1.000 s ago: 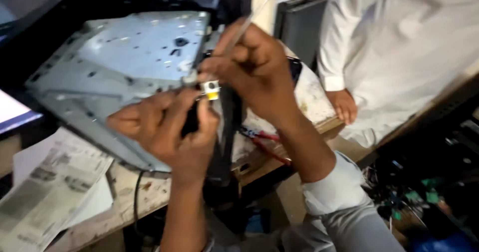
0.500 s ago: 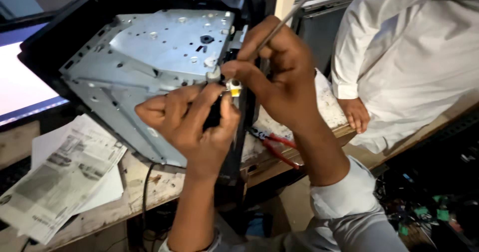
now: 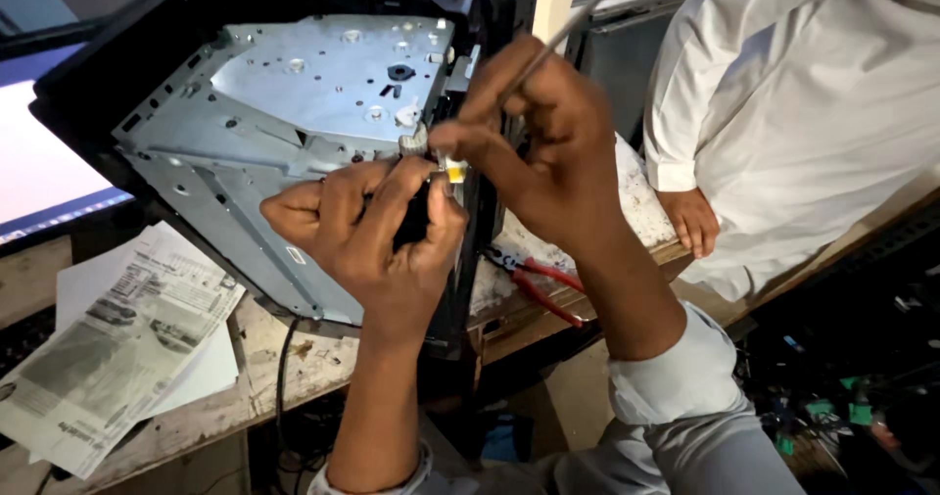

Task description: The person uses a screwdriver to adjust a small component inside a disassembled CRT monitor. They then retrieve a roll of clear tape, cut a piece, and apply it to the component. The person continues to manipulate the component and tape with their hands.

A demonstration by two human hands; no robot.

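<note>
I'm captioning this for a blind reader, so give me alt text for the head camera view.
Two hands work at the edge of a tilted black machine with a grey metal underplate: the left hand grips a small dark part, the right hand holds a thin metal tool. Printed papers and red-handled pliers lie on the worn bench; another person in white stands beside.

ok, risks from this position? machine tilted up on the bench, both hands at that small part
1. The tilted machine stands near the bench edge with neither hand bracing it; it might tip or slide.
2. The left hand and right hand pinch a small yellow part; if dropped, it could fall off the bench.
3. The thin metal tool in the right hand could slip and scratch the metal plate.
</note>
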